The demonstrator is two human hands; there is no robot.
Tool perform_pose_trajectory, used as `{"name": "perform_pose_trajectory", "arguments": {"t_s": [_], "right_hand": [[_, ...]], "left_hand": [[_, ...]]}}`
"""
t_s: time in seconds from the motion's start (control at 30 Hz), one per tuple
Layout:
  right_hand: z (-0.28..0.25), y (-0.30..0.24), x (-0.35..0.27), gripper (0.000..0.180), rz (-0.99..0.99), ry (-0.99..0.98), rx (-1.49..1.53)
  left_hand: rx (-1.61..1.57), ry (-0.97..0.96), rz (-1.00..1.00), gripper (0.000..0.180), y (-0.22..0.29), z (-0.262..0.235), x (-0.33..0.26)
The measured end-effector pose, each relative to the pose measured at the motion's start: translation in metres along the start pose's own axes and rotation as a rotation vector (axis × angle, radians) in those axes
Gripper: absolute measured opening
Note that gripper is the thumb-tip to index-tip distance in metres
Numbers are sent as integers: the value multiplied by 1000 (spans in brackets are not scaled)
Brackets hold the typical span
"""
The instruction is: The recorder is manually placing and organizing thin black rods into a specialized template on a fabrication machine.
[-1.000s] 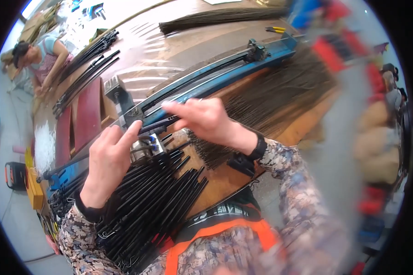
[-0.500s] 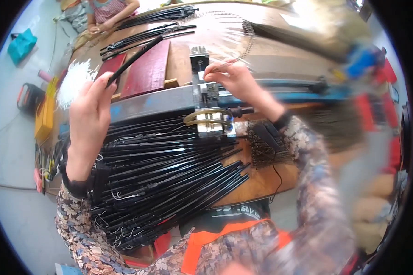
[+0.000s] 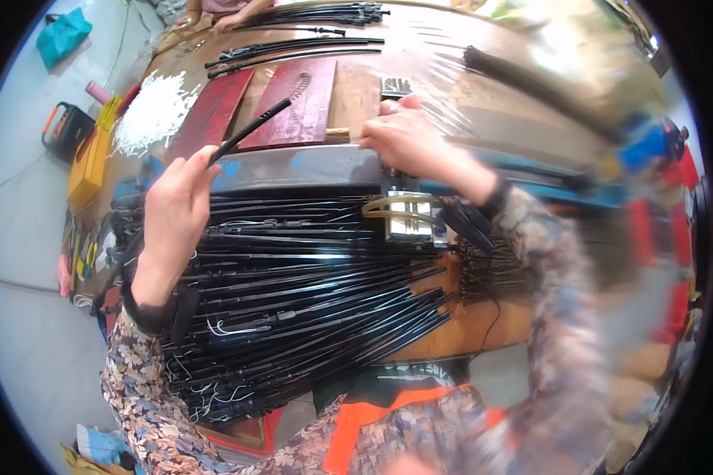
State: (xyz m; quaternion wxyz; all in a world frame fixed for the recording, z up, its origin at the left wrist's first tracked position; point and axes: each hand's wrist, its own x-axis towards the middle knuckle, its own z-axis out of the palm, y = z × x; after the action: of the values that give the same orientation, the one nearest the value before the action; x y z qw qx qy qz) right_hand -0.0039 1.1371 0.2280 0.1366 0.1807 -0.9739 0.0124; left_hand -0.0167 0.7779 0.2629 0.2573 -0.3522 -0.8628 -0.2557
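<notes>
My left hand (image 3: 178, 210) is closed round a slim black tube (image 3: 253, 128), which slants up and to the right. A thin coil spring (image 3: 302, 84) sticks out of its far end above a dark red board. My right hand (image 3: 410, 136) is curled over a small metal clamp fixture on the bench rail, its fingertips pressed together. Whatever lies between those fingers is hidden. Below the right hand, the fixture's bright metal block (image 3: 409, 218) carries looped yellowish hoses (image 3: 388, 204).
Many black rods (image 3: 309, 293) lie fanned out nearest me. Red boards (image 3: 297, 103), a white heap of small pieces (image 3: 154, 111) and a bundle of springs (image 3: 531, 87) lie beyond the metal rail (image 3: 293, 170). Another person's arm (image 3: 242, 12) rests at the far left.
The wide arc of spring between tube and right hand no longer shows; only a short length sticks out. The tube tip is lower. My right hand now covers the fixture, and the view has shifted.
</notes>
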Motion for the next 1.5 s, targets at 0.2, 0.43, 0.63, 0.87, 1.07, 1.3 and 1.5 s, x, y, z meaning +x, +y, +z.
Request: {"name": "perform_pose_trajectory", "arguments": {"t_s": [0.2,0.43,0.63,0.87,1.07,1.3,1.5], "right_hand": [[-27,99,-134,12,56,388,-275],[-61,165,-247,1,222,370,-454],[-45,159,-252,4,371,411,-171],[-40,173,-276,8,375,402,-190],[-52,70,-234,25,201,466,-265],[-30,16,-231,20,208,347,-2],[-4,4,-195,29,189,373,195]], "left_hand": [[114,-81,48,23,-20,16,8],[-110,-307,377,26,54,147,79],[-121,-358,294,9,54,167,76],[-297,-270,299,16,60,168,70],[-162,-303,260,16,51,174,64],[-88,-369,174,14,65,170,70],[-47,-408,192,16,50,168,68]]}}
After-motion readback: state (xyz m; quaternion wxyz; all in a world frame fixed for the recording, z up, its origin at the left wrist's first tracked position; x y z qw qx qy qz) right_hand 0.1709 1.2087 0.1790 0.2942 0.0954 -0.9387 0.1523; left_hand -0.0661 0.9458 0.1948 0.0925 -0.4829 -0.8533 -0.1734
